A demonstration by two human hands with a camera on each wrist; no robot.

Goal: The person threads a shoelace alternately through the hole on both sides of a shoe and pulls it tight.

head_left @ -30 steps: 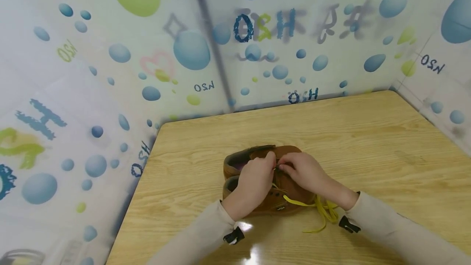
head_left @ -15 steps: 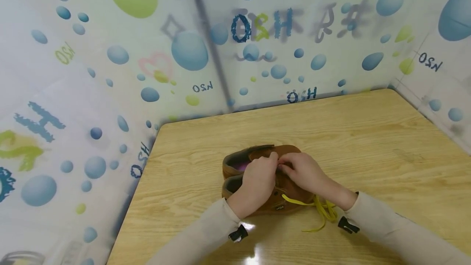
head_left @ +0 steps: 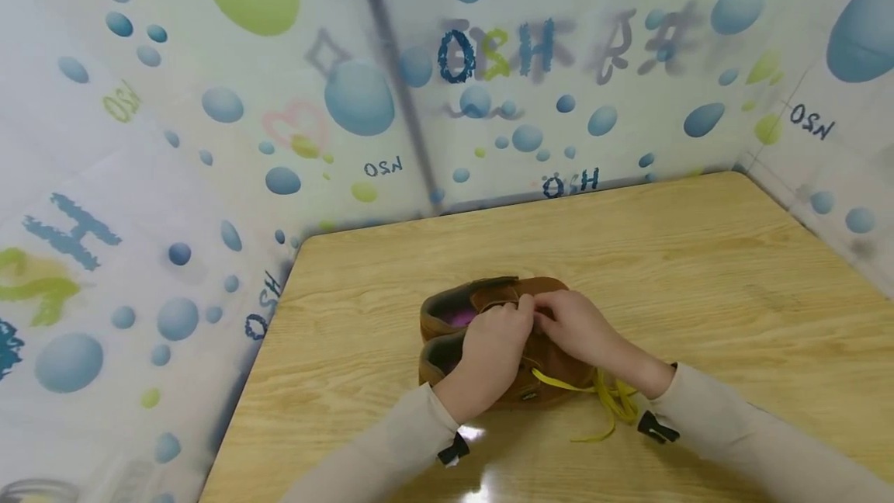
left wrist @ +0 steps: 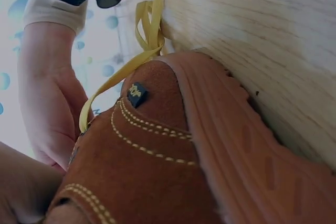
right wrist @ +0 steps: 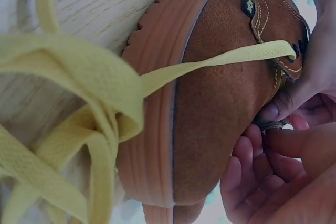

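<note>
Two brown suede shoes lie side by side, toes to the right: the near shoe and the far shoe. My left hand reaches over the near shoe, its thumb and fingers pinching a thin dark strip in the right wrist view. From the other side my right hand pinches the same strip, fingertips right against the left thumb. Whether this strip is a lace or a flap edge, I cannot tell. A yellow shoelace passes through an eyelet of the near shoe and trails past its toe.
The shoes rest on a wood-grain table. Loose yellow lace loops lie by the right wrist. A patterned curtain stands behind and left of the table, and a glass jar rim shows at lower left.
My left hand has shifted slightly right towards the right hand, uncovering more of the far shoe's opening and its purple insole. The right hand stays nearly in place.
</note>
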